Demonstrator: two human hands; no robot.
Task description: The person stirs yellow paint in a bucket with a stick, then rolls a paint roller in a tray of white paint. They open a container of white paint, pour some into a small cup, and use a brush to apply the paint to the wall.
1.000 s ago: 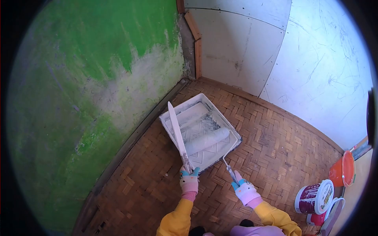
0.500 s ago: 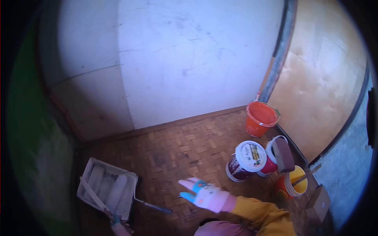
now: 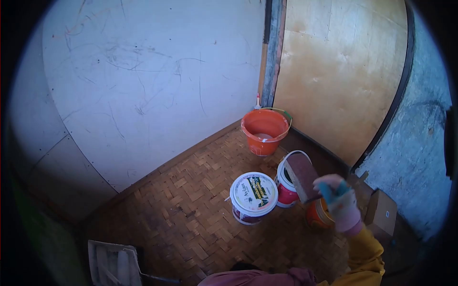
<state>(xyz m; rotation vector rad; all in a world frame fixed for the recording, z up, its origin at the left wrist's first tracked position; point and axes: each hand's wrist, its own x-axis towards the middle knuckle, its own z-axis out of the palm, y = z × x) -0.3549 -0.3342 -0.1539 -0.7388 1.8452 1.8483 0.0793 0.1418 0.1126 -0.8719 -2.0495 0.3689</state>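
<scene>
My right hand [image 3: 341, 205], in a pink, white and teal glove, is at the right, above the orange and yellow bucket [image 3: 318, 214]. Its blurred fingers are bent beside the lower end of a brown-and-grey block [image 3: 303, 176]; whether they touch or grip it is unclear. The block leans over a pink bucket [image 3: 287, 194] with a white rim. Left of that stands a paint bucket with a printed white lid [image 3: 254, 194]. A grey paint tray [image 3: 98, 260] with a roller [image 3: 123, 267] lies at the lower left. My left hand is not in view.
Near the corner stands an orange bucket [image 3: 265, 128] with a brush [image 3: 258, 101] behind it. A cardboard box [image 3: 381, 214] sits by the right wall. Woven flooring [image 3: 191, 205] meets a scribbled white wall [image 3: 157, 81] and a wooden panel [image 3: 343, 76].
The view has swung right. My right hand has moved from over the floor to the orange and yellow bucket and the block. My left hand, earlier at the tray, has left the view.
</scene>
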